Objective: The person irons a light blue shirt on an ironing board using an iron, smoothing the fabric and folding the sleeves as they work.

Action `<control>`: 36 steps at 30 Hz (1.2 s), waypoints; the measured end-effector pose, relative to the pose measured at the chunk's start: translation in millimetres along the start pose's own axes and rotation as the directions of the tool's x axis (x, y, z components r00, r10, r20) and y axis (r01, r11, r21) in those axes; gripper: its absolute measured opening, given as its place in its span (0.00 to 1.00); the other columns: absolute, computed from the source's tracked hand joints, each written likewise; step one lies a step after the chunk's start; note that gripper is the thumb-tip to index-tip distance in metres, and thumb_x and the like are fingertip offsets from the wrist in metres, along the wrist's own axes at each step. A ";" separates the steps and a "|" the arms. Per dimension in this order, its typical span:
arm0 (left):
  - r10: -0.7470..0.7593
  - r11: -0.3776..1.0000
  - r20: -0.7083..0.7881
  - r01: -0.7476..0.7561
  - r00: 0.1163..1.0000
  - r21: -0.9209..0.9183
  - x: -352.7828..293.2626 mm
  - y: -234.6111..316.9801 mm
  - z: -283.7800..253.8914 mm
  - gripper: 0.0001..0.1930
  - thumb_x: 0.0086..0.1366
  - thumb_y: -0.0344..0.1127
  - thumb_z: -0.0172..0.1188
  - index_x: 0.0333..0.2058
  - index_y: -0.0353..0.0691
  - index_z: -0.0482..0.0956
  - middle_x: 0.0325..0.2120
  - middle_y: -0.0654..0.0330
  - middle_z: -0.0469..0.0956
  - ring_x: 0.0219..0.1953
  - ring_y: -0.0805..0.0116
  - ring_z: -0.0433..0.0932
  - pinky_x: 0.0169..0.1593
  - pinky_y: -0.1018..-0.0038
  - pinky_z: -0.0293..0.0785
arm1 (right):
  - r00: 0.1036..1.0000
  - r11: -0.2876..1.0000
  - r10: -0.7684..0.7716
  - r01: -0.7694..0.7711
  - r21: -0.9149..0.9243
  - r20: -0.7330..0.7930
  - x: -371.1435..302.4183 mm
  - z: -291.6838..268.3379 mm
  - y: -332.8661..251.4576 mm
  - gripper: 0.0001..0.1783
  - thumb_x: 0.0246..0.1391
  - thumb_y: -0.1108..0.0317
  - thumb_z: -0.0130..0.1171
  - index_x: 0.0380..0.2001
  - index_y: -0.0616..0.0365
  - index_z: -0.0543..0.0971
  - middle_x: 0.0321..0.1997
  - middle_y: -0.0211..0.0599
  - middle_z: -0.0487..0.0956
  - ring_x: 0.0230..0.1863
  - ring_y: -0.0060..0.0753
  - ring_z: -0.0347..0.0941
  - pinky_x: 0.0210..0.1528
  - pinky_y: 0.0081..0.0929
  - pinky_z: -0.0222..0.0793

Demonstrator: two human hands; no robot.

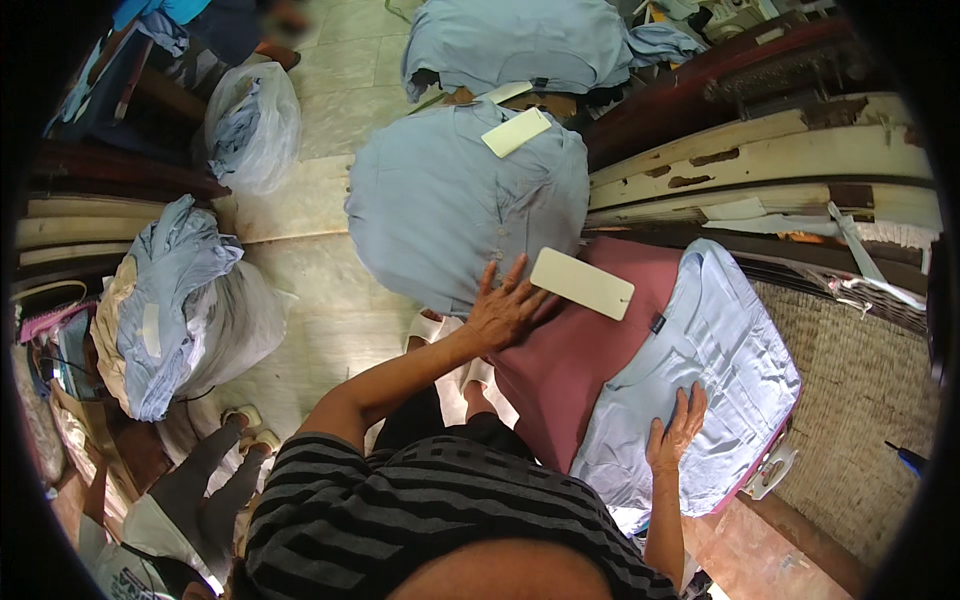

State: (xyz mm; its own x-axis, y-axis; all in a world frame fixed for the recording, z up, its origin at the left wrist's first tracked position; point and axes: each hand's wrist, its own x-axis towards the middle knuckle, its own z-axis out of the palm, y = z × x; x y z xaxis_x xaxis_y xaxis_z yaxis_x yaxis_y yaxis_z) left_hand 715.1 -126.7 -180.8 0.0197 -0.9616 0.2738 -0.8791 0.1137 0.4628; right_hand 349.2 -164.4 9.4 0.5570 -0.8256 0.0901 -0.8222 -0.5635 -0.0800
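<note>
My left hand (503,312) is stretched out with its fingers apart, at the near edge of a round pile of blue garments (430,210). Its fingertips reach toward a blank cream card (581,283) that lies over a dark pink cloth surface (570,370). I cannot tell whether they touch the card. On the right part of this surface a light blue garment (715,350) is spread out, slightly creased, with a small dark label at its neckline. My right hand (680,430) rests on this garment, fingers extended and nothing held.
A second cream card (516,131) lies on the blue pile; more blue clothes (520,45) are heaped beyond. Bagged clothes (165,300) and a clear plastic bag (254,125) stand at left. A person (190,510) is at lower left. Worn wooden boards (760,170) line the right.
</note>
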 end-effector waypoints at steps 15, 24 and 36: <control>-0.123 0.992 0.130 0.122 0.984 0.015 21.8 -73.7 -48.8 0.36 0.63 0.52 0.60 0.68 0.52 0.63 0.72 0.53 0.49 0.75 0.50 0.39 0.69 0.42 0.30 | 0.998 0.998 -0.012 0.016 -0.066 0.058 4.5 -5.5 -6.0 0.33 0.66 0.47 0.41 0.64 0.61 0.62 0.71 0.61 0.56 0.71 0.70 0.50 0.69 0.64 0.44; -0.403 0.915 -0.032 0.402 0.915 -0.034 -27.1 -92.5 -51.4 0.36 0.62 0.53 0.61 0.67 0.54 0.63 0.73 0.50 0.47 0.75 0.45 0.38 0.69 0.40 0.29 | 0.996 0.996 -0.046 0.051 -0.079 0.075 9.1 -7.0 -9.5 0.34 0.69 0.43 0.35 0.67 0.58 0.57 0.71 0.63 0.55 0.70 0.70 0.51 0.68 0.64 0.48; -0.965 -0.054 0.161 0.447 0.205 -0.893 -91.9 -115.7 -5.5 0.43 0.68 0.57 0.56 0.72 0.49 0.45 0.72 0.46 0.43 0.72 0.42 0.45 0.69 0.46 0.50 | 0.998 0.996 -0.029 0.033 -0.088 0.051 -1.1 0.1 1.3 0.36 0.66 0.45 0.39 0.63 0.64 0.62 0.71 0.59 0.56 0.71 0.68 0.51 0.68 0.62 0.48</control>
State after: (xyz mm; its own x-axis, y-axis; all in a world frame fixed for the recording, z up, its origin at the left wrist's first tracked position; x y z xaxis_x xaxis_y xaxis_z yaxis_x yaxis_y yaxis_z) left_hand 817.7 -50.1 -254.9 0.7762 -0.3470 -0.5264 0.4815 -0.2127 0.8502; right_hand 347.6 -164.2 9.1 0.5857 -0.8094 0.0415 -0.8103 -0.5859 0.0102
